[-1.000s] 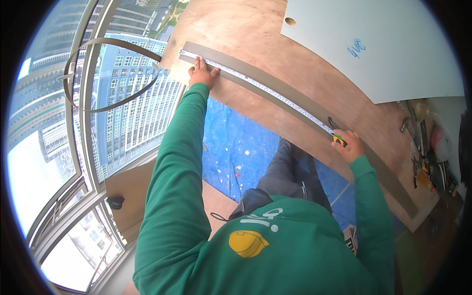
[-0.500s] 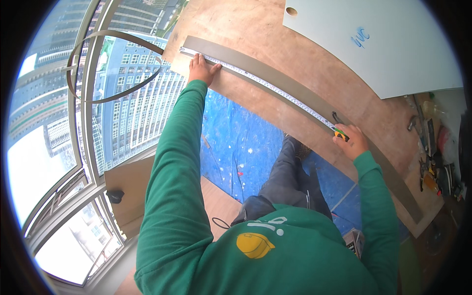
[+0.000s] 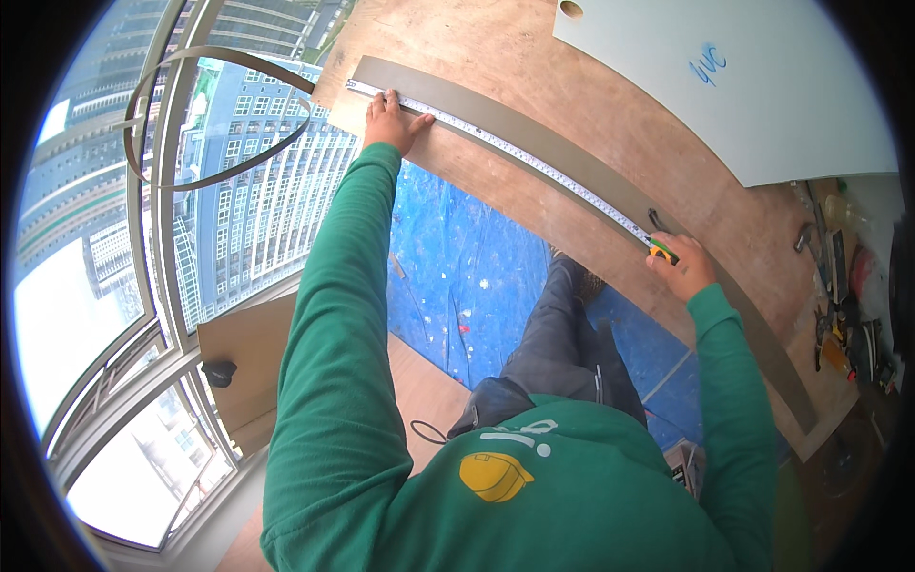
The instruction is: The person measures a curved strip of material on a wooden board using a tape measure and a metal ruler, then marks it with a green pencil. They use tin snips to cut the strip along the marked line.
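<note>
At far left, window frame [image 3: 157,219] with tall buildings beyond, and a thin brown band [image 3: 276,72] curving in a wide loop in front. Lower, brown panel [image 3: 243,367] leaning by the window, a small dark lump [image 3: 219,373] near its left edge.

Next, the left hand [image 3: 389,126], reaching from a green sleeve [image 3: 338,315]; thumb spread well away, fingers laid close together, tips resting on the blade [image 3: 515,150] of the tape measure near its free end. Under the blade, a long grey-brown strip [image 3: 562,157], lying on the pale plywood bench [image 3: 515,57] and slanting from upper left to lower right, the blade stretched along it from near its left end.

Below centre, blue sheeting [image 3: 448,276] on the floor; beside it, a leg in dark trousers [image 3: 548,334].

Further right, the tape measure [image 3: 662,252] with its yellow, green and black case, gripped in the right hand [image 3: 688,270], fingers curled around it over the strip. Just beyond, a small dark hook-shaped thing [image 3: 655,219], too small to make out.

At upper right, large white panel [image 3: 686,105] with a round hole and a blue handwritten mark. At far right, jumbled hand tools [image 3: 839,286], some blurred, a hammer [image 3: 804,236] among them.
</note>
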